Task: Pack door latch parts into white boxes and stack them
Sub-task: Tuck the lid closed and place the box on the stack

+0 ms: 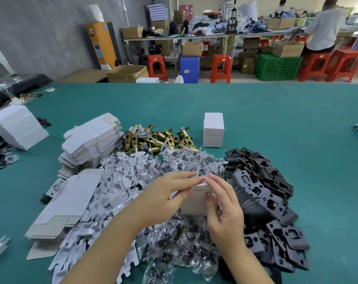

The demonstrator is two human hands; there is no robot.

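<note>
Both my hands hold a small white box [196, 201] above the pile of clear screw bags [186, 242]. My left hand [167, 195] grips its left side, fingers stretched over the top flap. My right hand [223, 203] grips the right side, thumb pressed on the front face. A stack of three closed white boxes [213, 130] stands on the green table [297, 124] behind. Brass latch bolts [153, 140] lie in a heap at centre. Black strike plates [266, 201] pile up at the right.
Flat unfolded box blanks [92, 140] are stacked at the left, with more blanks [65, 203] nearer me and white card inserts [120, 181] spread between. Another white stack [18, 126] sits far left. Beyond the table are red stools, cartons and people at a bench.
</note>
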